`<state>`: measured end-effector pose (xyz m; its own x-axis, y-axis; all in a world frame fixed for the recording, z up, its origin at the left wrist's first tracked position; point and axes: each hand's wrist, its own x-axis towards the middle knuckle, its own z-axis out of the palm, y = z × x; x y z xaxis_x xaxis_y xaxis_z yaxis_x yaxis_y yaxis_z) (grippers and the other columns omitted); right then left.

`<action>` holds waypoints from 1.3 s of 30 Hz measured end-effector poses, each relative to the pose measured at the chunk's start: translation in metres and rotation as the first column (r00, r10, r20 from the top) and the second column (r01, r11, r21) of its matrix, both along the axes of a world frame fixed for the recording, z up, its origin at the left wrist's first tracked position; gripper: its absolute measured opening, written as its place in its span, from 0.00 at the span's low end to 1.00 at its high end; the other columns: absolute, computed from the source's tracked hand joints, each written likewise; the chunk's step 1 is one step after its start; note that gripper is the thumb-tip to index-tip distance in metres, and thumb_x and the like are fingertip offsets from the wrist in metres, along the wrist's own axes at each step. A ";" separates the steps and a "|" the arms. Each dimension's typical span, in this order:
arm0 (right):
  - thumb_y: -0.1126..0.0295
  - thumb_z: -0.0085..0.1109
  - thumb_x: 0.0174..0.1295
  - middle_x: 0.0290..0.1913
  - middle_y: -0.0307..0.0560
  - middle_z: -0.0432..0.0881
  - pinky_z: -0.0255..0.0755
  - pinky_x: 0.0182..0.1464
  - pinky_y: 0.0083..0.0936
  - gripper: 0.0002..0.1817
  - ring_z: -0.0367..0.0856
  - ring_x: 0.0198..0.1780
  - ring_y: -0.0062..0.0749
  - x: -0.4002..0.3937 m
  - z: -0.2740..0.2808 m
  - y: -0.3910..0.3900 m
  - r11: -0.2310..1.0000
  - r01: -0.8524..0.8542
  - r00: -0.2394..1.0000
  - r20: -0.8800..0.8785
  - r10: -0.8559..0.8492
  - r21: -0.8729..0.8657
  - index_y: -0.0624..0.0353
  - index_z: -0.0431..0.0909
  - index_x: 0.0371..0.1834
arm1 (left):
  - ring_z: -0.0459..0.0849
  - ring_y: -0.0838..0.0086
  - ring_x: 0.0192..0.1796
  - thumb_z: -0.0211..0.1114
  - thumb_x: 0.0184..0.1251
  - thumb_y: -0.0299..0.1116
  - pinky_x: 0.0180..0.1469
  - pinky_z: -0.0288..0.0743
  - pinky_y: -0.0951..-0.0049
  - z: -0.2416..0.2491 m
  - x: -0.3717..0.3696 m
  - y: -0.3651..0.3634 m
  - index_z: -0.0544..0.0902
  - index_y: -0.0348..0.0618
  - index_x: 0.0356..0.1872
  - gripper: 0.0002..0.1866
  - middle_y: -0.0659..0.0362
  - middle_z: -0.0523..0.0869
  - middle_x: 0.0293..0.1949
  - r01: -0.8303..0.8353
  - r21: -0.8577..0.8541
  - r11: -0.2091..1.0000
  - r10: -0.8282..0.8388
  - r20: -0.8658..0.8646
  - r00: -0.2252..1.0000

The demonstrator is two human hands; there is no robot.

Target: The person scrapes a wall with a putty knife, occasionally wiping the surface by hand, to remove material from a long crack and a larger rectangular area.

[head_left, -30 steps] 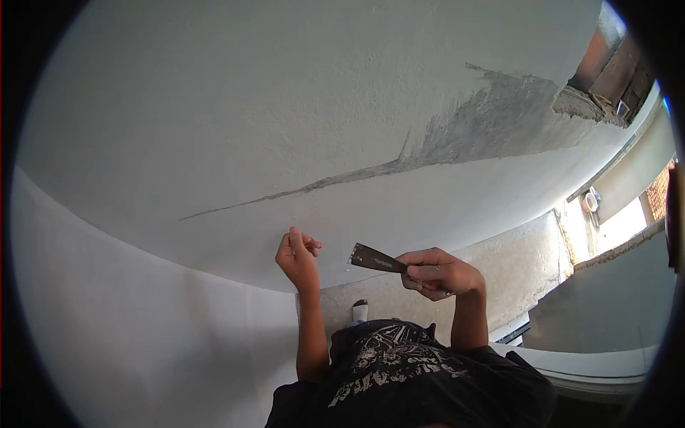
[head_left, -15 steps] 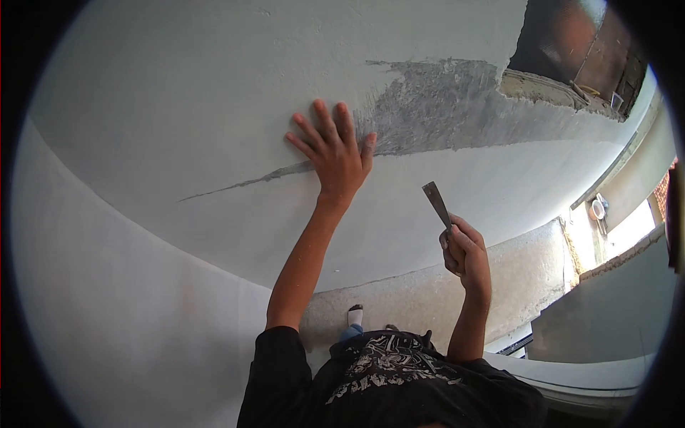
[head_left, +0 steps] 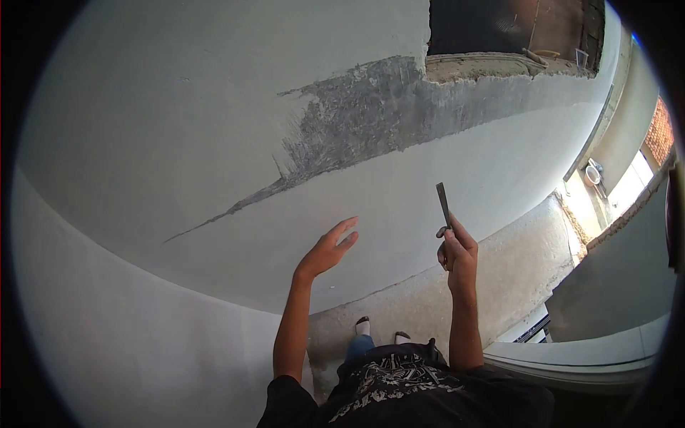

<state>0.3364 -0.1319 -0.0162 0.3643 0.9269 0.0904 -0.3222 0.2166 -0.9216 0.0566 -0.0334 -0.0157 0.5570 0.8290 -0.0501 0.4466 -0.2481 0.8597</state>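
Note:
My left hand point(head_left: 328, 251) is raised in front of the pale wall point(head_left: 385, 207), its thumb apart from the fingers and nothing in it. My right hand point(head_left: 458, 253) is closed around a narrow metal scraper point(head_left: 444, 205), whose blade points up. The blade's contact with the wall cannot be made out; it appears in front of it. Above both hands, a rough grey patch point(head_left: 357, 121) spreads across the wall and tapers to a thin point at the lower left.
A rough-edged opening point(head_left: 492, 28) is in the wall at the upper right, with small items on its ledge point(head_left: 485, 68). Below lies a concrete floor point(head_left: 399, 303) with my feet on it. A white round container point(head_left: 593, 175) is at the far right.
My left hand has come off the wall and moved down. The view has shifted, so the grey patch and the opening appear further left. My right hand still holds the scraper, now more upright.

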 end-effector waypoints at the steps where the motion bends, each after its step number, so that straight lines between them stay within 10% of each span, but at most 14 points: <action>1: 0.71 0.49 0.70 0.34 0.40 0.78 0.55 0.17 0.13 0.25 0.61 0.17 0.11 -0.012 0.001 0.003 0.999 0.024 0.997 0.075 -0.026 0.022 0.68 0.70 0.69 | 0.72 0.61 0.71 0.48 0.80 0.54 0.71 0.63 0.63 0.007 -0.003 -0.003 0.64 0.41 0.74 0.32 0.47 0.76 0.66 -0.116 -0.024 0.993 0.118 0.103 0.988; 5: 0.72 0.50 0.69 0.36 0.41 0.80 0.61 0.21 0.14 0.24 0.64 0.20 0.13 -0.057 -0.018 0.016 0.969 -0.092 0.995 -0.001 0.095 0.228 0.66 0.72 0.69 | 0.73 0.59 0.70 0.44 0.81 0.55 0.72 0.60 0.60 0.018 -0.001 -0.020 0.65 0.41 0.73 0.32 0.47 0.76 0.66 -0.114 -0.068 0.991 0.127 0.233 0.964; 11: 0.70 0.55 0.70 0.40 0.42 0.81 0.66 0.29 0.15 0.25 0.69 0.26 0.15 -0.124 -0.001 0.044 0.969 -0.077 0.833 0.549 -0.068 0.236 0.62 0.71 0.70 | 0.76 0.60 0.67 0.37 0.84 0.50 0.69 0.65 0.57 0.005 0.016 -0.011 0.65 0.37 0.69 0.28 0.46 0.79 0.63 -0.129 -0.064 0.990 0.140 0.637 0.758; 17: 0.67 0.57 0.71 0.39 0.43 0.83 0.71 0.34 0.15 0.28 0.77 0.33 0.16 -0.179 0.004 0.059 0.959 -0.259 0.950 0.213 0.230 0.118 0.61 0.67 0.73 | 0.84 0.58 0.56 0.44 0.83 0.36 0.57 0.81 0.61 0.019 0.004 0.006 0.69 0.34 0.57 0.16 0.43 0.82 0.56 -0.303 -0.075 0.950 0.242 0.790 0.563; 19: 0.66 0.56 0.72 0.39 0.42 0.83 0.71 0.35 0.15 0.29 0.77 0.33 0.16 -0.190 0.000 0.061 0.927 -0.366 0.930 0.054 0.363 0.079 0.61 0.65 0.74 | 0.86 0.57 0.52 0.45 0.82 0.35 0.52 0.84 0.62 0.025 -0.005 0.009 0.69 0.33 0.54 0.14 0.43 0.84 0.52 -0.327 -0.106 0.939 0.276 0.798 0.535; 24: 0.71 0.52 0.71 0.47 0.51 0.84 0.74 0.48 0.22 0.28 0.81 0.44 0.25 -0.223 -0.011 0.081 0.966 -0.074 0.962 0.274 0.003 0.248 0.64 0.64 0.74 | 0.87 0.65 0.46 0.46 0.82 0.32 0.51 0.81 0.68 0.029 -0.012 0.014 0.71 0.32 0.50 0.12 0.47 0.87 0.45 -0.249 -0.284 0.926 0.373 0.796 0.477; 39: 0.77 0.51 0.69 0.46 0.53 0.84 0.72 0.47 0.16 0.25 0.80 0.43 0.21 -0.224 0.004 0.073 0.984 -0.015 0.955 0.295 -0.038 0.176 0.67 0.69 0.70 | 0.82 0.79 0.29 0.47 0.83 0.36 0.30 0.76 0.79 0.030 -0.008 0.020 0.76 0.33 0.40 0.16 0.53 0.86 0.37 -0.470 -0.040 0.882 0.354 0.714 0.604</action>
<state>0.1128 -0.0590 -0.0121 0.3069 0.8828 0.3555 -0.0369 0.3843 -0.9225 0.0483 -0.0131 0.0142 -0.0215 0.9437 0.3300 -0.1672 -0.3288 0.9295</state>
